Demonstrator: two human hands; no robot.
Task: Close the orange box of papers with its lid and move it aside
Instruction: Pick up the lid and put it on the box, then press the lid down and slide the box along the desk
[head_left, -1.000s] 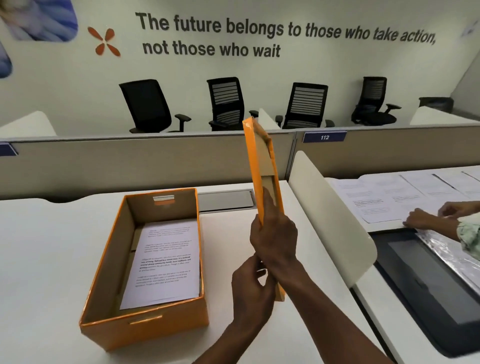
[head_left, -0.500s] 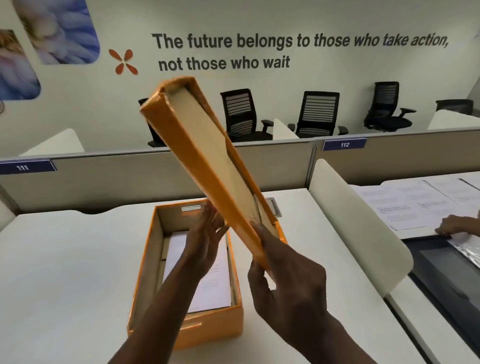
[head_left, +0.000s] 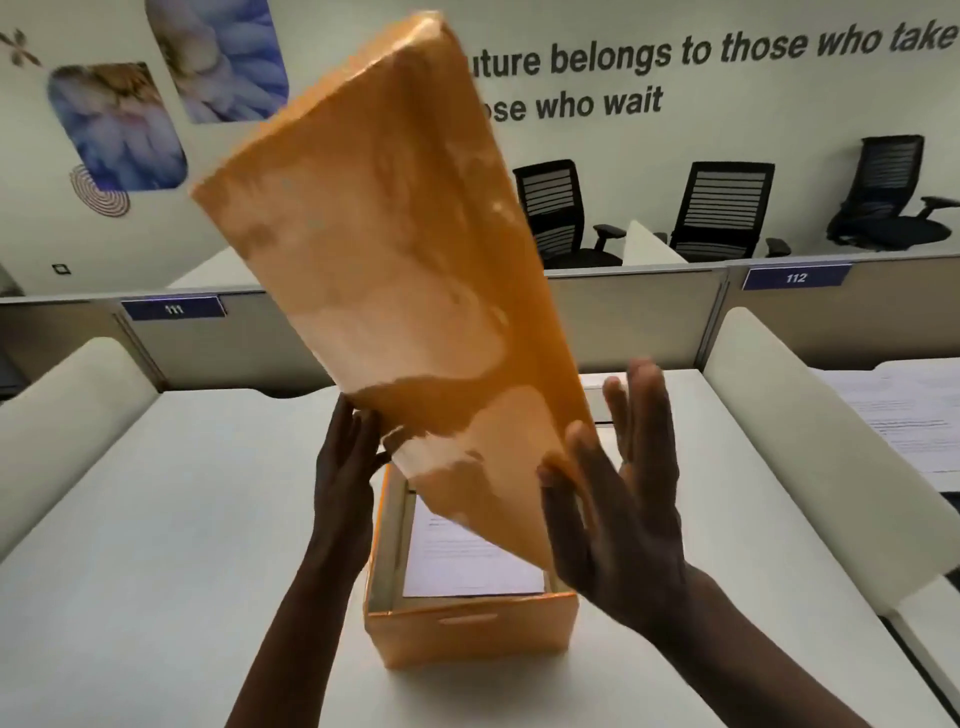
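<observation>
The orange lid (head_left: 395, 249) is raised in the air over the box, tilted, with its glossy orange top facing me. My left hand (head_left: 345, 467) grips its lower left edge. My right hand (head_left: 618, 499) presses flat against its lower right side, fingers spread. Below stands the open orange box (head_left: 470, 631) on the white desk (head_left: 156, 545), with a printed sheet of paper (head_left: 462, 558) lying inside. The lid hides the far half of the box.
Padded cream dividers (head_left: 810, 431) flank the desk on both sides. A grey partition (head_left: 634, 317) with labels 111 and 112 runs along the back. Printed sheets (head_left: 914, 410) lie on the neighbouring desk at right. Black office chairs (head_left: 722, 208) stand beyond.
The lid has swung from standing on edge at the right to over the box, turning until its orange top faces me. My left hand shifted to its left edge; my view moved left.
</observation>
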